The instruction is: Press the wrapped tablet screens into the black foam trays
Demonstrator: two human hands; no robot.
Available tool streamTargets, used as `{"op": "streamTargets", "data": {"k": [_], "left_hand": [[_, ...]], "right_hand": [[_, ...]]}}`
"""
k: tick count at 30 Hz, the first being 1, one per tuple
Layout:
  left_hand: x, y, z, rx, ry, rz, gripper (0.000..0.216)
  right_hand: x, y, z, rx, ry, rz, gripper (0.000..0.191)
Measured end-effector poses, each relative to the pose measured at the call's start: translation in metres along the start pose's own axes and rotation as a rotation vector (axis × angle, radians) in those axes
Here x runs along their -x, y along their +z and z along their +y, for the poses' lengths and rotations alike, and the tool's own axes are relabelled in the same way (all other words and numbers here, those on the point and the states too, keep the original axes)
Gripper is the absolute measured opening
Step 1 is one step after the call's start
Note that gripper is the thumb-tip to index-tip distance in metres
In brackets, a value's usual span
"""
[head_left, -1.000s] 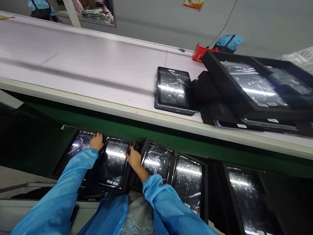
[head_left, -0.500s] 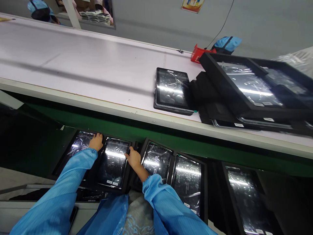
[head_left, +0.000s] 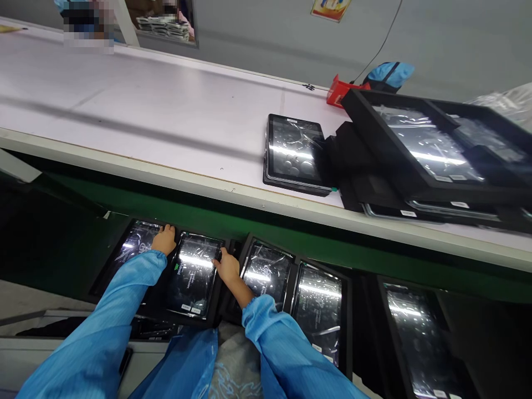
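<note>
Below the bench edge, a film-wrapped black tablet (head_left: pixel 192 275) lies in a black tray (head_left: pixel 154 302). My left hand (head_left: pixel 164 240) grips the tablet's far-left corner, on the divider beside a second tablet (head_left: pixel 135 244). My right hand (head_left: pixel 227 268) holds its right edge, fingers curled at the rim. Both sleeves are blue. A neighbouring tray (head_left: pixel 293 265) holds two more wrapped tablets (head_left: pixel 266 274) just right of my right hand.
A white conveyor table (head_left: pixel 145 116) runs above with one wrapped tablet (head_left: pixel 296 152) on it, beside stacked black trays (head_left: pixel 419 160). A red box (head_left: pixel 338 91) and a blue cap (head_left: pixel 388 75) sit at the back. Another tray (head_left: pixel 419 332) lies lower right.
Both hands stay on the same tablet. The tablet's near end seems slightly tilted, with green print now showing on its film. The view shifted a little.
</note>
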State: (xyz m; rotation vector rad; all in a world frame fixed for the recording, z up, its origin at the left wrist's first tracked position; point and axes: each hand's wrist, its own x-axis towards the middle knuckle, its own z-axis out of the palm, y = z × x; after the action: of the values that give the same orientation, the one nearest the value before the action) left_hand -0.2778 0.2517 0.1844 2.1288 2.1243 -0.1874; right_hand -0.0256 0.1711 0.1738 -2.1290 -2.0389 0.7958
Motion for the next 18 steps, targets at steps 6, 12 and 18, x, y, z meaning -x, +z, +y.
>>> {"op": "streamTargets", "data": {"k": [6, 12, 18], "left_hand": [[-0.002, 0.005, 0.000, 0.024, 0.006, 0.023, 0.042], [0.006, 0.001, -0.031, 0.102, 0.113, 0.084, 0.036], [0.073, 0.042, -0.130, 0.134, -0.311, 0.279, 0.052]], "right_hand": [[-0.002, 0.000, -0.001, -0.012, -0.005, 0.001, 0.049], [0.008, -0.005, 0.002, -0.068, -0.065, -0.001, 0.047], [0.031, -0.010, -0.001, -0.095, 0.036, 0.059, 0.059]]}}
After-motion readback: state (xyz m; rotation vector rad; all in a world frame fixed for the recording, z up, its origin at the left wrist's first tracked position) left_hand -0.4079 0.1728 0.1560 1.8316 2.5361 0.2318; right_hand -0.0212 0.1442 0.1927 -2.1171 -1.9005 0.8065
